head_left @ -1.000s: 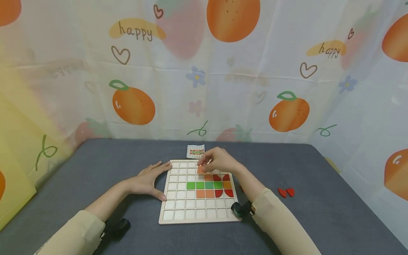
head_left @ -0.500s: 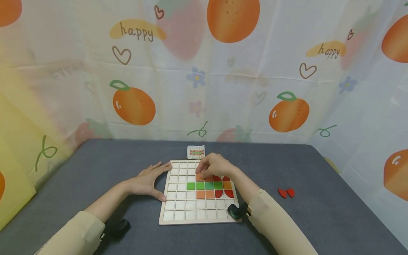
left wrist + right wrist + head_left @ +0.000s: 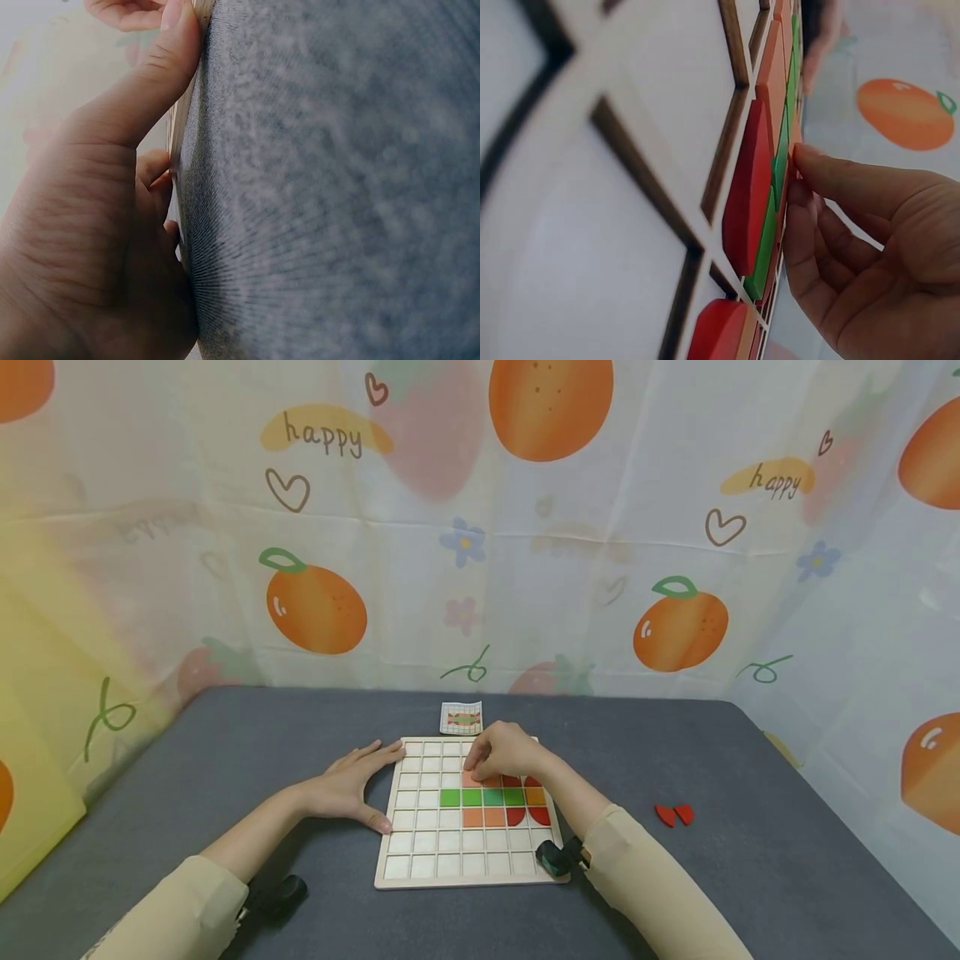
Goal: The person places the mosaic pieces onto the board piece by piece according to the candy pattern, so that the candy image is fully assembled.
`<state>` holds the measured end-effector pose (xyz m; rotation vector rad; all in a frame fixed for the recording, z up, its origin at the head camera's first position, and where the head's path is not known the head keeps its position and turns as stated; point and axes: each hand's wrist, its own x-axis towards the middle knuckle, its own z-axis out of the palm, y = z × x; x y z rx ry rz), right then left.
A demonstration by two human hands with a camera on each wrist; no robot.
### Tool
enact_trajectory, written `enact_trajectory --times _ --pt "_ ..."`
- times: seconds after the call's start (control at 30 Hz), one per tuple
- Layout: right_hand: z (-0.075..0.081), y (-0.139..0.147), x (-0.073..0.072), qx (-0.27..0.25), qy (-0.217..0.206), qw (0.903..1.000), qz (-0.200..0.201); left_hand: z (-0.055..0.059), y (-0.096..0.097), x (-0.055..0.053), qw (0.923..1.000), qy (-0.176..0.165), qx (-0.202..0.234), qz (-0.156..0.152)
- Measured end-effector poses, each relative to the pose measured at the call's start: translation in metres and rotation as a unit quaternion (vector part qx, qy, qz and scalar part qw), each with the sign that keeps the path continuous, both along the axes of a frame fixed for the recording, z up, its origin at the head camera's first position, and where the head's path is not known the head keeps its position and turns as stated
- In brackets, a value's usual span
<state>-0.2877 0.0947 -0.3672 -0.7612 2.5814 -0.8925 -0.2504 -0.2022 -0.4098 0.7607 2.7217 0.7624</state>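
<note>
A white grid board (image 3: pixel 423 841) with a pale wooden frame lies on the table, partly filled with coloured tiles. My right hand (image 3: pixel 510 752) is over its upper middle, thumb and fingertips pinching an orange square tile (image 3: pixel 469 778) right at a cell. In the right wrist view, that hand (image 3: pixel 885 247) shows its thumb and index finger on the tile's edge. Below run a row of green tiles (image 3: pixel 471 797) and more orange tiles (image 3: pixel 472 817), with red curved tiles (image 3: pixel 538 815) at the right. My left hand (image 3: pixel 348 785), fingers spread, rests against the board's left edge, its thumb (image 3: pixel 176 52) along the frame.
Behind the board lies a small pattern card (image 3: pixel 461 718) with a printed coloured grid. Two red curved tiles (image 3: pixel 673 814) lie on the dark grey table (image 3: pixel 750 877) to the right. A fruit-print curtain (image 3: pixel 540 560) hangs at the back.
My right hand has lowered the orange tile from above the upper rows to a cell left of the other orange tile in its row. The left hand stays put.
</note>
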Motion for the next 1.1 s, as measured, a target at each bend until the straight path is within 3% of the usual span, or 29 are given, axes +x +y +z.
enact_trajectory --times 0.4,0.77,1.1 --pt "-0.001 -0.001 -0.002 0.003 0.020 0.9992 0.033 0.002 0.001 0.002 1.0000 0.002 -0.001 -0.002" --pt "0.005 0.000 0.001 0.007 0.013 0.9997 0.021 -0.002 0.001 0.000 0.9999 0.001 -0.008 0.006" --pt "0.012 0.021 -0.002 0.000 0.011 0.9996 0.024 -0.001 0.001 0.000 1.0000 0.005 -0.001 -0.001"
